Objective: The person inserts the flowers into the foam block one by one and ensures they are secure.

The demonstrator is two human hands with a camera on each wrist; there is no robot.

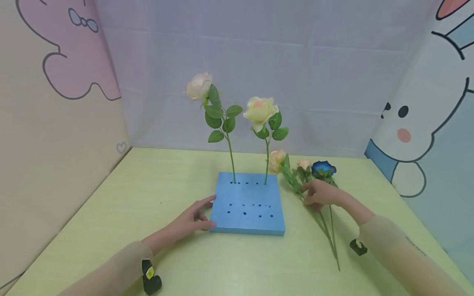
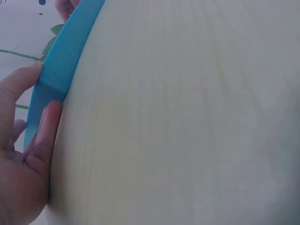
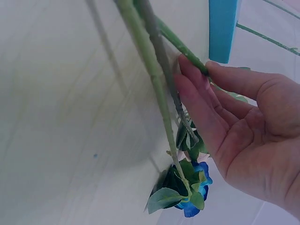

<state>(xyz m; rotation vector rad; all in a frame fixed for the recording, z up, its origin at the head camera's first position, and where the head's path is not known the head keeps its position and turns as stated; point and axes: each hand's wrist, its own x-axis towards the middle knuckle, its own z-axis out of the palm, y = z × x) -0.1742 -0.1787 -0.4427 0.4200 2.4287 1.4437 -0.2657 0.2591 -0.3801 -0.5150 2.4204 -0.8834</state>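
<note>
My left hand [image 1: 188, 220] rests against the left side of a blue board with holes [image 1: 247, 194], fingertips and thumb touching its edge. Two pale roses stand upright in the board's back row: a pinkish-white rose [image 1: 198, 86] and a cream rose [image 1: 260, 110]. To the right of the board, my right hand [image 1: 323, 193] pinches a green stem [image 3: 185, 50] between thumb and fingers. This stem appears to lead to the leftmost peach rose [image 1: 277, 161]. Beside it lie a second peach rose [image 1: 304, 164] and a blue rose [image 1: 324, 168], their stems under or beside the hand.
The pale yellow table [image 1: 166, 176] extends around the board. A lilac cloth [image 1: 333, 82] hangs behind it. Cartoon-printed panels stand at both sides, with a rabbit [image 1: 414, 119] on the right one. Small holes in several rows mark the board's top.
</note>
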